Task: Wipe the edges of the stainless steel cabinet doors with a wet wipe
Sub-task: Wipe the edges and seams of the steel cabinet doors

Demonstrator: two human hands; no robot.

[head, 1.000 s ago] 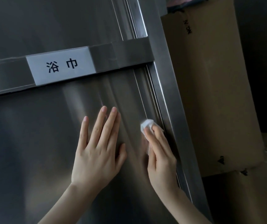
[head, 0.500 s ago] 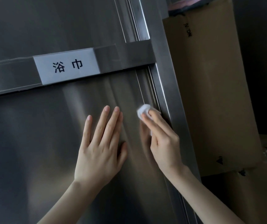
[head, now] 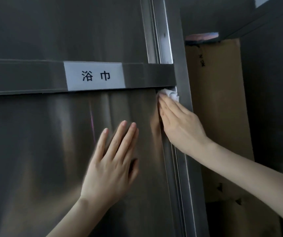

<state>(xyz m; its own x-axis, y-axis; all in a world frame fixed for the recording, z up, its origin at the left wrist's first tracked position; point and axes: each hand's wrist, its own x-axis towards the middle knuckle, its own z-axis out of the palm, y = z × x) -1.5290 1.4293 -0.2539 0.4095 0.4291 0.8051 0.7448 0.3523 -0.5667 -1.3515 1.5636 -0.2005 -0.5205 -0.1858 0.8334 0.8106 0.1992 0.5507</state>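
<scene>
A stainless steel cabinet door (head: 34, 151) fills the left and middle of the head view. My left hand (head: 110, 166) rests flat on its face, fingers straight and spread upward. My right hand (head: 180, 124) holds a crumpled white wet wipe (head: 172, 94) at its fingertips and presses it into the top right corner of the door, where the door's right edge meets the horizontal steel rail (head: 17, 77). The fingers lie straight over the wipe; the thumb is hidden.
A white label (head: 94, 76) with two black characters sits on the rail. The cabinet's vertical steel post (head: 183, 65) runs just right of the wipe. A tall cardboard box (head: 219, 100) stands close to the right, with dark steel surfaces behind it.
My right hand has slid the wipe up along the door's right edge, from mid-door to the corner under the rail. My left hand has stayed flat on the door.
</scene>
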